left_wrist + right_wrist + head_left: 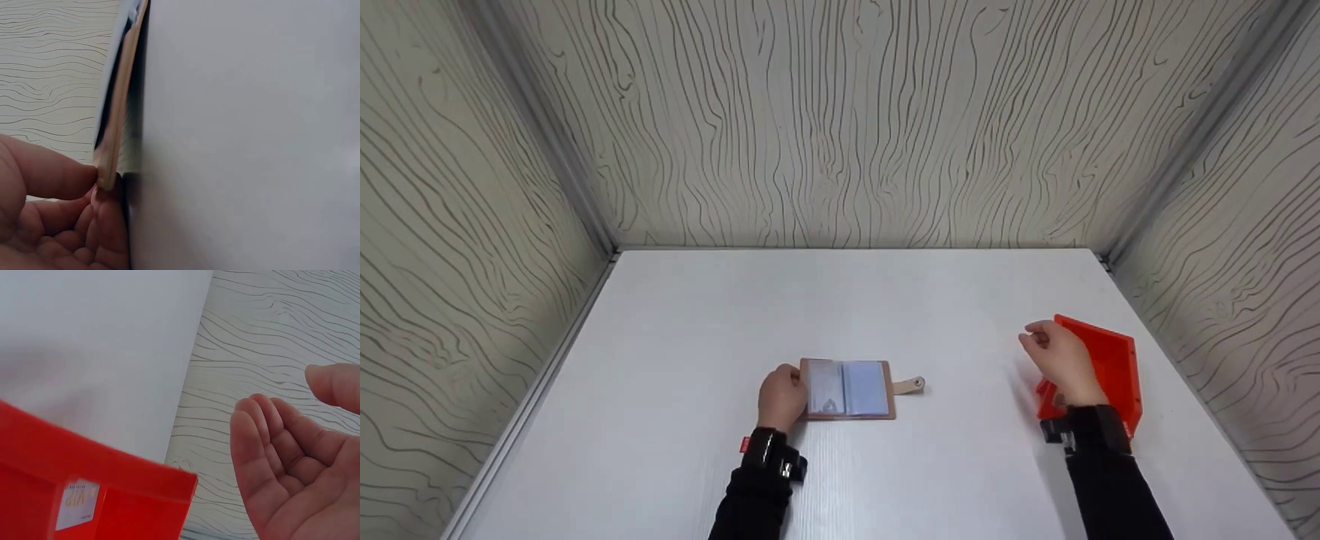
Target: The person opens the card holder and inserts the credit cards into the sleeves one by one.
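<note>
An open card holder [864, 388] with a brown cover and clear plastic sleeves lies on the white table. Its strap [910, 385] with a metal snap sticks out to the right. My left hand [782, 396] pinches the holder's left edge between thumb and fingers; in the left wrist view the brown cover edge [117, 121] stands between them. Off to the right, my right hand [1063, 360] hovers by a red plastic bin [1110, 367], its fingers loosely bent and thumb apart, holding nothing. Inside the bin, the right wrist view shows a pale card marked VIP [77, 505].
The white table [660, 330] runs back to a wood-grain patterned wall [840, 127]. Similar panels close off the left and right sides, with metal frame strips along the corners. The red bin sits near the table's right edge.
</note>
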Action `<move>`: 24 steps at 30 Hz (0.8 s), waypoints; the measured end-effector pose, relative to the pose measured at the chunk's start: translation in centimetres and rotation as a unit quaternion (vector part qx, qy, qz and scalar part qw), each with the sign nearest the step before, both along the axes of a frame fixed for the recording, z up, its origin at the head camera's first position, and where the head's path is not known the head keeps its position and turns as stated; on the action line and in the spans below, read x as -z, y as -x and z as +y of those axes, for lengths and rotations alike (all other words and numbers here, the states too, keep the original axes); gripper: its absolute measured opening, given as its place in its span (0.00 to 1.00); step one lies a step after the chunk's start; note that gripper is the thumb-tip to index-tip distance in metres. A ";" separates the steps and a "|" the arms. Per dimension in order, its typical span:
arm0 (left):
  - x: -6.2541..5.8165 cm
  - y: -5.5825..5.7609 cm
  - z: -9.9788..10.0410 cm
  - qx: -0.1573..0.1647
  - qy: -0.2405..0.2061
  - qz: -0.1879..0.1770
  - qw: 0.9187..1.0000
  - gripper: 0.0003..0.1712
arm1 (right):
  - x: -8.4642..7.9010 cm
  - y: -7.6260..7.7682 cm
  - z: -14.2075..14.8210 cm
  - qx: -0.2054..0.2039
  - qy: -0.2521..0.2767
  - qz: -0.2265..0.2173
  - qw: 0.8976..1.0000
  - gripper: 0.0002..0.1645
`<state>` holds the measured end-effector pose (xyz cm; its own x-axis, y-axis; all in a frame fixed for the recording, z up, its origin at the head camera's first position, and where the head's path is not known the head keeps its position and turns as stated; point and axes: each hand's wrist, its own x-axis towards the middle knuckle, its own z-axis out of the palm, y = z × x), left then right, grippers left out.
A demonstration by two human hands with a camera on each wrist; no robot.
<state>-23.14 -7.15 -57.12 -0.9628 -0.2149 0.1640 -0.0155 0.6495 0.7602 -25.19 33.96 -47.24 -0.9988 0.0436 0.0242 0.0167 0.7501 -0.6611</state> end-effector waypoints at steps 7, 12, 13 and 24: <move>0.1 0.1 0.0 0.001 0.001 -0.001 1.000 0.06 | -0.5 0.2 2.4 0.032 0.006 -0.035 0.999 0.31; 0.2 0.0 0.0 0.001 0.000 0.006 1.000 0.05 | -0.6 0.2 3.9 0.047 -0.018 -0.059 0.997 0.31; 0.2 0.0 0.0 0.001 0.002 0.008 1.000 0.05 | -0.6 0.2 4.1 0.050 -0.021 -0.066 0.996 0.31; 0.3 0.1 0.0 -0.002 0.004 0.009 1.000 0.04 | 0.1 0.1 5.9 0.061 -0.041 -0.124 0.990 0.32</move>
<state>-23.26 -7.11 -57.40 -0.9587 -0.2180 0.1827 -0.0049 0.6548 0.7558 -25.27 39.84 -47.37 -0.9617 0.1716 -0.2135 0.2647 0.7830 -0.5628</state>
